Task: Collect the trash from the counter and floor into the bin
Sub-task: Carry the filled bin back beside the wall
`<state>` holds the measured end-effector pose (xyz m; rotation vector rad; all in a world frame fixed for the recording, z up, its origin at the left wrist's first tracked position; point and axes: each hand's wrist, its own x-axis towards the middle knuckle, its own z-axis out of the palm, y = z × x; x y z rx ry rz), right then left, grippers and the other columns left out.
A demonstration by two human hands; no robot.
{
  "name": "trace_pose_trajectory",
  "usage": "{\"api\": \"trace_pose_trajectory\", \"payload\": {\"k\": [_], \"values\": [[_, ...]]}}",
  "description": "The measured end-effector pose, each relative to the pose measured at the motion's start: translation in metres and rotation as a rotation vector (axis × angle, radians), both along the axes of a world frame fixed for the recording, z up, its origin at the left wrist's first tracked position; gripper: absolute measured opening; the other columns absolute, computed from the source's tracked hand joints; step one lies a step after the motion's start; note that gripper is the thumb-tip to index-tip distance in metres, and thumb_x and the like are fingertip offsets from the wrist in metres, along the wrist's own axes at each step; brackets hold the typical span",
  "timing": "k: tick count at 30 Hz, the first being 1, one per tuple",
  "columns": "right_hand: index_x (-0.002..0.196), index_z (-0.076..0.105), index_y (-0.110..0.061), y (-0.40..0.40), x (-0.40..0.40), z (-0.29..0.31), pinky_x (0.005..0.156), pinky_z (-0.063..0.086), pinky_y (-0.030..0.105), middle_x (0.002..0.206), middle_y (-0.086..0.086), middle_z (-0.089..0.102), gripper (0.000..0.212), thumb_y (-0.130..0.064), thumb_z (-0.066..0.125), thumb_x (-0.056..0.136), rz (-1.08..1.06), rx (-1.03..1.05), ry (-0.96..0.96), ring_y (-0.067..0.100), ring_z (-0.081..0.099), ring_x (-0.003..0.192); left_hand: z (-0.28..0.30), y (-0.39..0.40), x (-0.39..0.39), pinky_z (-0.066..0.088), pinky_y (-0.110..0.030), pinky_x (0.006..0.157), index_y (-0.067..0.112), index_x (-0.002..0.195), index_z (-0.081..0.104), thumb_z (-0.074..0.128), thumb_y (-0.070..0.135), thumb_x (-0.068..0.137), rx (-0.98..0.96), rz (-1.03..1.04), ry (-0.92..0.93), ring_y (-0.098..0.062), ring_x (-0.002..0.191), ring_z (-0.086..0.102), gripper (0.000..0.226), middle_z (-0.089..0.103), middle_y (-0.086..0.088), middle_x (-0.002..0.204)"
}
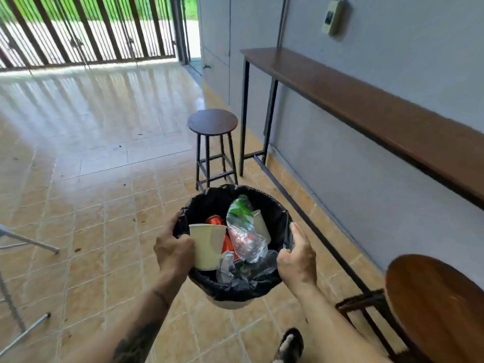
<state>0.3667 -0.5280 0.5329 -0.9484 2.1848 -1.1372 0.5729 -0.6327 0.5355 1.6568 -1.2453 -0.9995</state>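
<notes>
A small bin point(237, 303) lined with a black bag is held up above the tiled floor between both hands. My left hand point(174, 251) grips its left rim, with a pale paper cup point(207, 246) standing right beside the fingers. My right hand point(297, 258) holds the right rim and bag edge. Inside lie a crushed clear plastic bottle point(243, 231) with a green label, a red can point(217, 221), a second paper cup point(262, 224) and crumpled clear plastic point(230, 268).
A long brown counter point(366, 108) on black legs runs along the grey wall at right. One round stool point(212, 121) stands ahead of the bin, another point(440, 305) at lower right. Metal chair legs point(26, 242) show at left. A barred gate point(86, 30) closes the far side.
</notes>
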Motion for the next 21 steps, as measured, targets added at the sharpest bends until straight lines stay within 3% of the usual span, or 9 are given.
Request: {"api": "trace_pose_trajectory", "payload": {"k": [4,9,16,19,21], "values": [[0.151,0.038,-0.011,0.072,-0.013,0.011,0.114,0.022,0.02,0.156,0.006,0.039,0.073,0.005,0.049,0.08,-0.152,-0.015,-0.007,0.018,0.034,0.145,0.011,0.038,-0.033,0.057,-0.041,0.092,0.027,0.139,0.062,0.05,-0.002,0.077,-0.001,-0.149,0.01,-0.025,0.106,0.065,0.07,0.072,-0.005,0.123],[0.15,0.039,-0.012,0.167,-0.044,0.023,0.119,0.028,0.036,0.156,0.006,0.039,0.073,0.004,0.047,0.079,-0.335,-0.016,-0.023,0.019,0.033,0.145,0.027,0.105,-0.09,0.053,-0.038,0.09,0.025,0.139,0.062,0.05,-0.007,0.079,0.01,-0.319,0.046,-0.023,0.109,0.061,0.07,0.069,-0.004,0.125],[0.152,0.036,-0.017,0.31,-0.088,0.042,0.115,0.022,0.023,0.158,0.001,0.036,0.071,0.003,0.048,0.085,-0.527,-0.033,-0.005,0.017,0.03,0.146,0.043,0.22,-0.171,0.052,-0.035,0.088,0.025,0.14,0.06,0.047,-0.009,0.081,-0.004,-0.514,0.1,-0.02,0.11,0.061,0.068,0.064,0.003,0.121],[0.151,0.038,-0.017,0.387,-0.11,0.054,0.117,0.024,0.027,0.157,0.001,0.038,0.072,0.006,0.046,0.083,-0.6,-0.042,0.007,0.016,0.031,0.146,0.06,0.294,-0.206,0.048,-0.032,0.083,0.026,0.133,0.065,0.046,-0.011,0.082,-0.029,-0.567,0.136,-0.017,0.104,0.06,0.065,0.064,0.007,0.111],[0.15,0.04,-0.015,0.439,-0.124,0.061,0.114,0.022,0.022,0.156,0.001,0.039,0.072,0.007,0.046,0.082,-0.656,-0.035,0.021,0.016,0.033,0.145,0.065,0.341,-0.226,0.049,-0.032,0.082,0.03,0.126,0.066,0.045,-0.011,0.082,-0.02,-0.616,0.154,-0.017,0.1,0.061,0.063,0.066,0.008,0.106]]}}
